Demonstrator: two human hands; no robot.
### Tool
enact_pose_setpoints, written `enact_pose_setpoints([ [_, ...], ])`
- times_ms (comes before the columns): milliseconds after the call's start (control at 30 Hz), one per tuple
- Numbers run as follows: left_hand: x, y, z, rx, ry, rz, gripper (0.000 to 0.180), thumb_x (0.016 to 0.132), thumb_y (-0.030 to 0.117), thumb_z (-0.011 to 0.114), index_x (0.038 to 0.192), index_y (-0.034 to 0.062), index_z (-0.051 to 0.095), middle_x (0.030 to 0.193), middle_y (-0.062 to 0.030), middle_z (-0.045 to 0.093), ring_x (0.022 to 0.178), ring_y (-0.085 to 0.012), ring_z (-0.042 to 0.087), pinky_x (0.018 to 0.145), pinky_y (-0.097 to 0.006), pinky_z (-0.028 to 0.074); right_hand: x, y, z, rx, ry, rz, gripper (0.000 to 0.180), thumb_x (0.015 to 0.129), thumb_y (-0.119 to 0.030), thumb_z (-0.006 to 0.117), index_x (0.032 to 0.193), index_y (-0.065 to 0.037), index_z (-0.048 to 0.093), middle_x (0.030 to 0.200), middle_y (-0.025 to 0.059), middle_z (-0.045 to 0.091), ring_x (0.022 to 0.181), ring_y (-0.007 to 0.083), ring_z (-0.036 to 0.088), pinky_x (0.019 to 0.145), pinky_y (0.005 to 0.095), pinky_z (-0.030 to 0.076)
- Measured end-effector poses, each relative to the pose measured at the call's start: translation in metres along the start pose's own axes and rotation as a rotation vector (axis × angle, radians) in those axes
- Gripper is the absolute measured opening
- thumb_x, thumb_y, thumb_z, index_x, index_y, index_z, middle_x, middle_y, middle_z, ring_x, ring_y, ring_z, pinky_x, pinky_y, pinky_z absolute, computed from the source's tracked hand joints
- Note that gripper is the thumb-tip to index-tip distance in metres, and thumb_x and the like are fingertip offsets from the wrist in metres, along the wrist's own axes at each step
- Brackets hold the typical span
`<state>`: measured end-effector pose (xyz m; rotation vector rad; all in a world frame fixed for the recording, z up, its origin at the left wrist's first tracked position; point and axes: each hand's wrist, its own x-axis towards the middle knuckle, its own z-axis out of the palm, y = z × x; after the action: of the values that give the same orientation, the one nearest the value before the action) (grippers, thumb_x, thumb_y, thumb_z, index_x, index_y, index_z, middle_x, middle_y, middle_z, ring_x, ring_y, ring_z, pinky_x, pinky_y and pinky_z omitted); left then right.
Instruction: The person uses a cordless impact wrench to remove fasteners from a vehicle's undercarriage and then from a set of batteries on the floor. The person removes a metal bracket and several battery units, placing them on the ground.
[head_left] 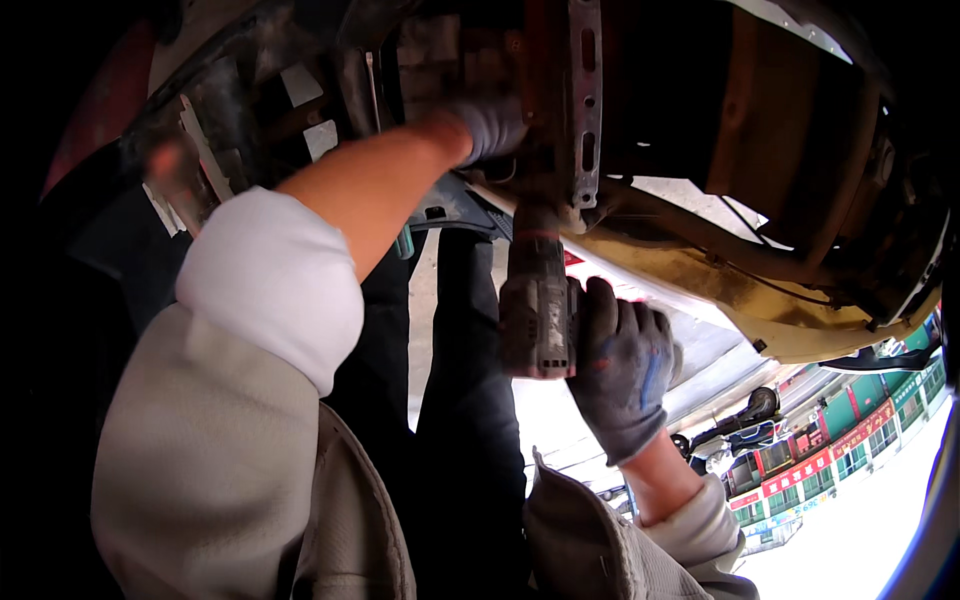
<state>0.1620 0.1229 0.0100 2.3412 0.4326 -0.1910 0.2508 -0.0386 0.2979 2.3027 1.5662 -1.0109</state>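
Note:
A grey work glove covers my right hand (625, 362), closed round the handle of a cordless power driver (540, 312). The tool's body is dark and scuffed, and its nose points up into shadow below a perforated metal bar (585, 105). What the tip touches is too dark to make out. My left hand (492, 130), also gloved, reaches to the left of that bar among dark vehicle parts. Its fingers are lost in shadow, so I cannot see what they touch.
A yellow body panel (690, 280) curves along the right, below dark brown structure (770, 140). Dark plastic trim (455, 205) hangs near my left wrist. A teal-handled tool (404, 243) shows beneath my left forearm. Buildings with red signs (800, 478) stand at the lower right.

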Motion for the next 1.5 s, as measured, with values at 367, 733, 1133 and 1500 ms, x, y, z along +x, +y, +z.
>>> enact_pose_setpoints([
  [367,-0.04,0.015,-0.052,0.239,0.089,0.142,0.025,0.086,0.013,0.053,0.107,0.0058,0.064,0.101,-0.0175,0.068,0.095,-0.0338,0.066,0.083,-0.042,0.053,-0.026,-0.024,0.025,0.662,0.052,0.235,0.047,0.07,-0.022,0.079,0.109,-0.006,0.059,0.082,0.0124,0.068,0.077,0.0327,0.068,0.067,0.0372,0.054],
  [733,-0.138,0.048,-0.124,-0.667,0.608,-0.563,0.024,0.092,0.014,0.058,0.115,0.0081,0.063,0.101,-0.0092,0.066,0.099,-0.0186,0.064,0.083,-0.029,0.052,-0.017,-0.025,0.051,0.572,-0.094,-0.071,0.061,0.088,-0.037,0.06,0.132,0.003,0.047,0.115,0.0157,0.062,0.1,0.0313,0.06,0.087,0.0432,0.046],
  [1133,-0.277,0.035,-0.192,-1.26,0.544,-0.881,0.028,0.1,0.025,0.051,0.118,0.004,0.055,0.1,-0.005,0.064,0.088,-0.0132,0.063,0.082,-0.028,0.051,0.069,-0.189,0.087,0.236,0.17,-0.478,0.053,0.087,-0.021,0.051,0.137,-0.004,0.045,0.117,0.0163,0.056,0.11,0.0331,0.053,0.095,0.048,0.041],
  [1500,-0.308,-0.048,-0.198,-0.889,0.593,-1.102,0.042,0.09,0.033,0.067,0.116,0.0016,0.055,0.09,-0.0027,0.061,0.078,-0.0118,0.06,0.068,-0.026,0.049,0.093,-0.117,0.177,0.316,0.092,0.266,0.038,0.09,-0.021,0.052,0.122,-0.001,0.049,0.107,0.0203,0.06,0.103,0.0371,0.058,0.084,0.0482,0.047],
])
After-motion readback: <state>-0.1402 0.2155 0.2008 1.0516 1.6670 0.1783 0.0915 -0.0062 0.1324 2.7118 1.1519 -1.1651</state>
